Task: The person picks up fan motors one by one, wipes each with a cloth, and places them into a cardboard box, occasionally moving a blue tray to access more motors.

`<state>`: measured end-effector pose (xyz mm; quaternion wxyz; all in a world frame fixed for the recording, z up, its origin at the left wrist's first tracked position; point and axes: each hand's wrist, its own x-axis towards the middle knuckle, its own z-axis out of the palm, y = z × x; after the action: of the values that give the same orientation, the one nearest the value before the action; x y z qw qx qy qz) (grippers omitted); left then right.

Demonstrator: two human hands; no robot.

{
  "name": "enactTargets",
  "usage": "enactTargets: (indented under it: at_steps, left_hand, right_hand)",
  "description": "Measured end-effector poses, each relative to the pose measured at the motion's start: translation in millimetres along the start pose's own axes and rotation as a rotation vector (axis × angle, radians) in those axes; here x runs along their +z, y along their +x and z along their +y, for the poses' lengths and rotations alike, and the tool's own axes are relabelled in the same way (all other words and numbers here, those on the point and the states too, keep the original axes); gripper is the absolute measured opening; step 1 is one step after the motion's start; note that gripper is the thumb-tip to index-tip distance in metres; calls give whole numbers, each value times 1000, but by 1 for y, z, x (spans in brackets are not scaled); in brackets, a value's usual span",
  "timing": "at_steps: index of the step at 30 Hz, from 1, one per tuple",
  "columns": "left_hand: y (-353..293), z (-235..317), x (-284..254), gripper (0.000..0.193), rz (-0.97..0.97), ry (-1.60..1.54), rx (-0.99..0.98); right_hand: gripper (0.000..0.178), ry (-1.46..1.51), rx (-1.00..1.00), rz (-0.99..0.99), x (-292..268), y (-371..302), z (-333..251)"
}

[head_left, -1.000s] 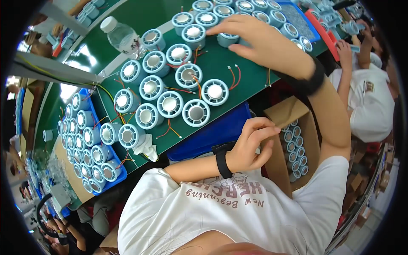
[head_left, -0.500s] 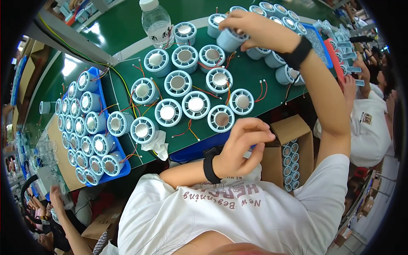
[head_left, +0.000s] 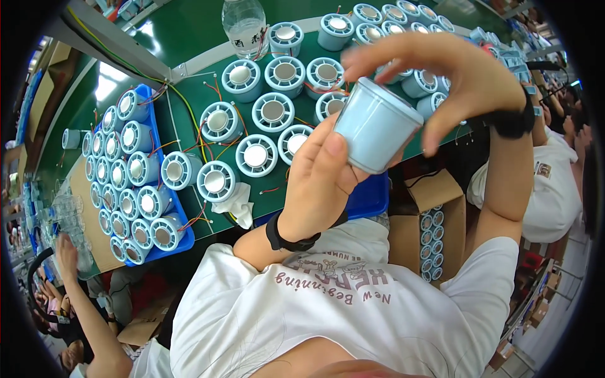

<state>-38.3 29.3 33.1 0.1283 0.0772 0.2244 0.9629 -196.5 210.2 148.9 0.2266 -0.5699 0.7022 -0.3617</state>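
Note:
My left hand (head_left: 318, 179) grips a light blue cup-shaped housing (head_left: 378, 129) from its left side and underneath, thumb across the outer wall. The housing is raised above the table's near edge and tilted, its smooth side showing; its far face is hidden. Over its top and right curves my right hand (head_left: 457, 79), slightly blurred, with fingers and thumb spread apart around it. Behind both hands stand several similar housings (head_left: 273, 111) with spoked rims, round silvery centres and thin red and yellow wires.
A blue tray (head_left: 188, 239) of more housings lies at left. Toward the back are a clear bottle (head_left: 244, 28) and further housings (head_left: 368, 33). Below the table edge sit a blue bin (head_left: 372, 198) and a cardboard box (head_left: 403, 246). White tissue (head_left: 236, 205) rests near the edge. Co-workers flank both sides.
My right hand has come back from the far side of the table, bringing the housing nearer. My left hand has risen and closed around it; the right fingers have spread.

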Motion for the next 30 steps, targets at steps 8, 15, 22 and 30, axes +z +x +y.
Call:
enactTargets:
  at_steps: [8, 15, 22, 30]
  left_hand:
    - [-1, 14, -13, 71, -88, -425, -204]
    - [-6, 22, -12, 69, -13, -255, -204]
    - [-19, 13, -15, 75, 43, -4, -21]
    - [-14, 5, -22, 88, -14, 69, -17]
  right_hand:
    - [82, -861, 778, 35, -6, 58, 78]
    - [72, -578, 635, -54, -15, 66, 123]
    - [79, -63, 272, 207, -19, 36, 49]
    - [90, 115, 312, 180, 11, -47, 4]
